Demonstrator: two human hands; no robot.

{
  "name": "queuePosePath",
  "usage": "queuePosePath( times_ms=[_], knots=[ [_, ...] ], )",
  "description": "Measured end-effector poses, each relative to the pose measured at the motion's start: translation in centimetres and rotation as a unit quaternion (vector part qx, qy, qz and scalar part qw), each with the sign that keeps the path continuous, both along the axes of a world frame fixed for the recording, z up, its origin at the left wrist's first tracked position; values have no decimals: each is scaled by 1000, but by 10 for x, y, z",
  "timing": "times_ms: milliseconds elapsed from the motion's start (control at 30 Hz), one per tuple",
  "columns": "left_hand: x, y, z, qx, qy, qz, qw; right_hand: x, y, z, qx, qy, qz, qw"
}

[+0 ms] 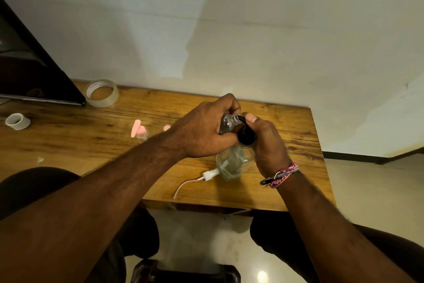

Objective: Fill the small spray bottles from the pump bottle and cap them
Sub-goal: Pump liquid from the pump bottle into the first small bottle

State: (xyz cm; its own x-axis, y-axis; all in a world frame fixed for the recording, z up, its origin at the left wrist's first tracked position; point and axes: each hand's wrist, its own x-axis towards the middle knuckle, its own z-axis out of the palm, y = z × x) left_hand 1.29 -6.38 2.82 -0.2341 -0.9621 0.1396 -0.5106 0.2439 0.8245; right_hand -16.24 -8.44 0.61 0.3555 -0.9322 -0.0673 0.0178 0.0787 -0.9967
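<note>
Small spray bottle (227,122) is clear, uncapped, tipped with its mouth right at the black nozzle of the pump bottle (231,163) standing on the surface (286,136). Left hand (202,131) wraps the little one, right hand (263,143) grips the pump head, thumb on top. I'd press slow, mouth snug under the spout. White spray cap (210,173) lies nearby.

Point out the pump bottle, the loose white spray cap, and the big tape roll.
pump bottle (230,163), head view, clear body.
white spray cap (210,174), head view, cap collar.
tape roll (114,95), head view, outer right wall.
</note>
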Motion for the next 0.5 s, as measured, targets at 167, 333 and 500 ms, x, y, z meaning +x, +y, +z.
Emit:
queuePosePath(
  times_ms=[167,333,500],
  knots=[
    [0,1,0,6,0,1,1000,-1,0,-1,-11,-4,-1,1000],
    [0,0,1,-4,-3,2,1000,-4,1,0,-8,8,6,1000],
    [1,-1,4,-13,3,2,1000,-9,-2,6,26,10,49,998]
  ],
)
